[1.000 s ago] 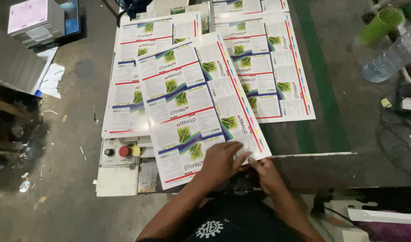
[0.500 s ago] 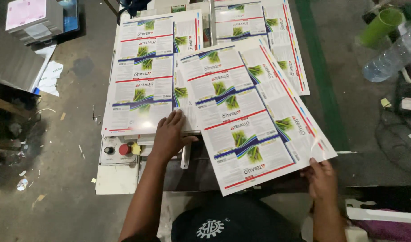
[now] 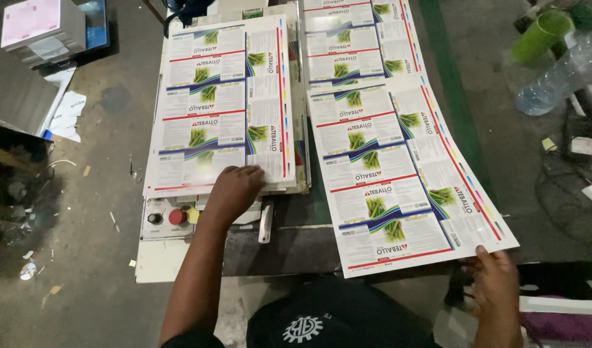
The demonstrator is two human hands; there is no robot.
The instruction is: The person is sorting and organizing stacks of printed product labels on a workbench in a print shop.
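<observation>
Fingers of the left hand [image 3: 235, 190] lie flat, spread, pinning the printed stack [image 3: 222, 103] at its near edge on the table [image 3: 289, 248]. Right hand [image 3: 496, 280] pinches the near corner of a loose printed sheet [image 3: 405, 174], angled rightward, overlapping the far stack [image 3: 357, 38]. Red button [image 3: 177, 216] just beside; plastic bottle [image 3: 560, 71] well apart.
</observation>
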